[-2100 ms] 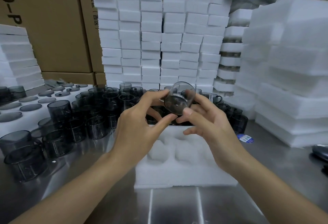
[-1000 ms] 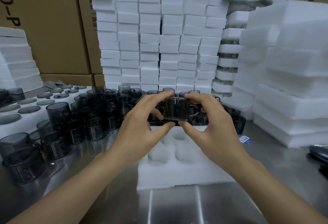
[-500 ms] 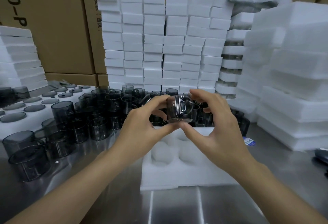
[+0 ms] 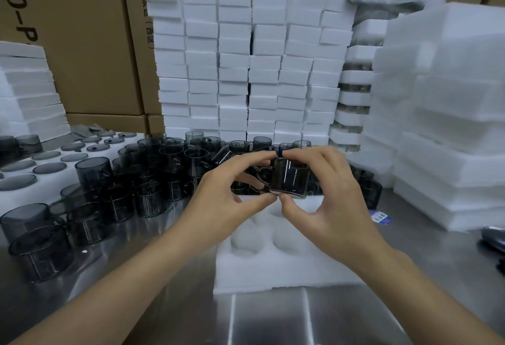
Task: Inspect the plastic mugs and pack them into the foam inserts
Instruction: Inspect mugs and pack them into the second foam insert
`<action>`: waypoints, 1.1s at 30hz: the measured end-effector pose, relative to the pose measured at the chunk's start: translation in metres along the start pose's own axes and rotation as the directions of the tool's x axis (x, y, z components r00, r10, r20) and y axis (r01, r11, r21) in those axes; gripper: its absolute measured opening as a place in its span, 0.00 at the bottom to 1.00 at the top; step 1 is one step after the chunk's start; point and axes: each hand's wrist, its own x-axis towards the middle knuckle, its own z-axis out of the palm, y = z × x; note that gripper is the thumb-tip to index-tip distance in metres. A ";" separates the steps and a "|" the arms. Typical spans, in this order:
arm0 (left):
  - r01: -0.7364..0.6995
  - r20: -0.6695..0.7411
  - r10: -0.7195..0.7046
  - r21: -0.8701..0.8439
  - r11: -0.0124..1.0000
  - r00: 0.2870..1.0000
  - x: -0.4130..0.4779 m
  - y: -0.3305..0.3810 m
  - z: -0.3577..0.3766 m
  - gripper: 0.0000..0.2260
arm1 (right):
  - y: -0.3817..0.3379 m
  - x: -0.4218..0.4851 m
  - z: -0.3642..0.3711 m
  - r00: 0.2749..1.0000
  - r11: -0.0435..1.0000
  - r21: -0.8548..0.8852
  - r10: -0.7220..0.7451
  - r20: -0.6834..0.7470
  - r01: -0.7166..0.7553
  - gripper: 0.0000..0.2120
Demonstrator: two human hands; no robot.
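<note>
Both the left hand (image 4: 226, 190) and right hand (image 4: 334, 199) pinch the mug (image 4: 291, 179) upright (handle seemingly leftward) just above the insert (image 4: 273, 272), whose empty pockets lie below, nearer the person

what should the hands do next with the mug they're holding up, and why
Probably lower the mug into a pocket of the foam insert. The left hand and right hand both pinch it at the fingertips, held over the insert's far edge, and the pockets that show hold nothing.
</note>
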 end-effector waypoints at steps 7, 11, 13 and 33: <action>-0.028 -0.021 0.030 0.077 0.997 0.999 -0.003 0.003 0.002 0.27 | -0.005 0.000 -0.002 0.998 0.998 0.062 0.015 0.064 -0.019 0.27; -0.063 -0.057 0.070 0.119 0.991 0.996 -0.002 0.001 0.000 0.25 | -0.006 0.002 -0.008 0.948 0.909 0.296 0.238 0.210 -0.293 0.28; -0.062 -0.022 0.065 0.119 0.991 0.998 -0.003 -0.002 0.001 0.27 | -0.002 0.005 -0.007 0.910 0.833 0.374 0.332 0.251 -0.407 0.26; 0.152 0.318 -0.372 0.546 0.824 0.872 0.000 -0.005 -0.009 0.23 | 0.027 0.012 -0.008 0.761 0.681 0.427 0.648 0.028 -0.595 0.21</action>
